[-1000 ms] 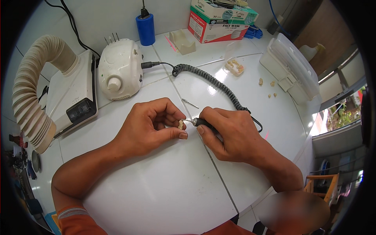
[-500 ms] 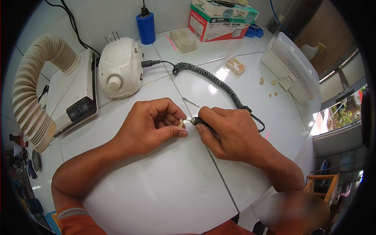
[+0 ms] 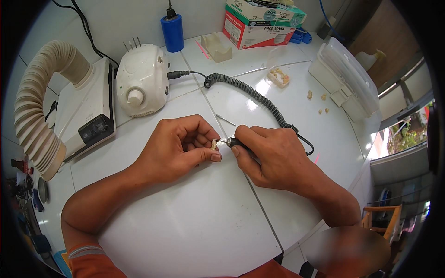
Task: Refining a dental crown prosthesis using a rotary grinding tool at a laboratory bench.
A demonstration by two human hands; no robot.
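Observation:
Between the thumb and fingers of my left hand (image 3: 178,146) is a small cream-coloured dental piece (image 3: 214,145), shaped like a few joined teeth. My right hand (image 3: 273,155) grips a dark rotary handpiece (image 3: 235,142) like a pen. Its thin metal bur (image 3: 221,141) points left and meets the top of the dental piece, or comes very close to it. A coiled dark cord (image 3: 252,94) runs from behind my right hand to a white control unit (image 3: 141,81) with a round knob. Beyond my hands, a slim metal bur or tool (image 3: 225,120) lies on the white tiled table (image 3: 185,222).
At left stands a white dust extractor (image 3: 90,116) with a ribbed hose (image 3: 34,106). Several small tooth pieces (image 3: 323,97) and a dental model (image 3: 278,78) lie at the far right, beside a lidded plastic box (image 3: 343,83). A blue cylinder (image 3: 173,33) and mask boxes (image 3: 259,28) line the back.
Almost nothing differs. Both hands keep their places, with the bur still at the dental piece; the fingers shift only very slightly.

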